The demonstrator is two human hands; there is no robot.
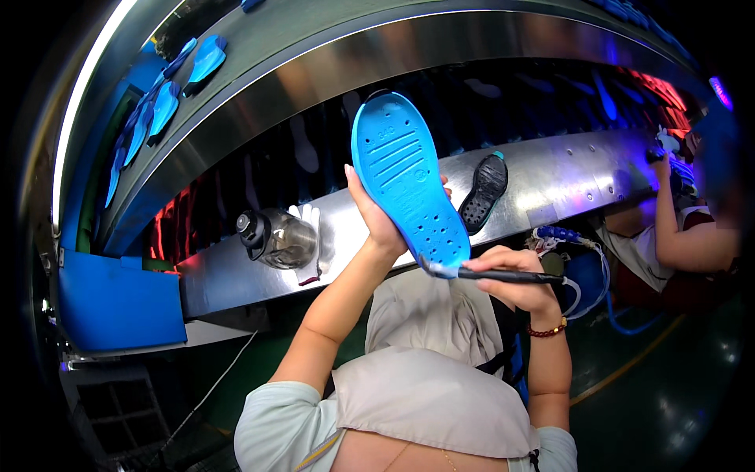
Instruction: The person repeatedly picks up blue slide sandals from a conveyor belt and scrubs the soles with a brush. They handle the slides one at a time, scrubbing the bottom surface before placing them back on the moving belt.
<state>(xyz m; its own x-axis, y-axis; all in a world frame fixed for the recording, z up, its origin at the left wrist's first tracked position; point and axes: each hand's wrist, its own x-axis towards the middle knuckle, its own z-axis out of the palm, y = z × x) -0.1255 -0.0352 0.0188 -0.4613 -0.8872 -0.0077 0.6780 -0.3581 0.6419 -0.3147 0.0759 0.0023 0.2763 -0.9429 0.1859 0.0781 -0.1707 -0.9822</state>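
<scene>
Head view: left hand (376, 224) grips ribbed blue insole (405, 181) (perforated); right hand (515, 275) pinches slim brush (487, 274).

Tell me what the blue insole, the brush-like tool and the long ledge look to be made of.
Blue insole: likely moulded foam or rubber, matte, with ridges and punched holes.
Brush-like tool: dark handle, probably plastic; pale tip, material unclear.
Long ledge: brushed sheet metal, probably steel, reflecting coloured light.
</scene>
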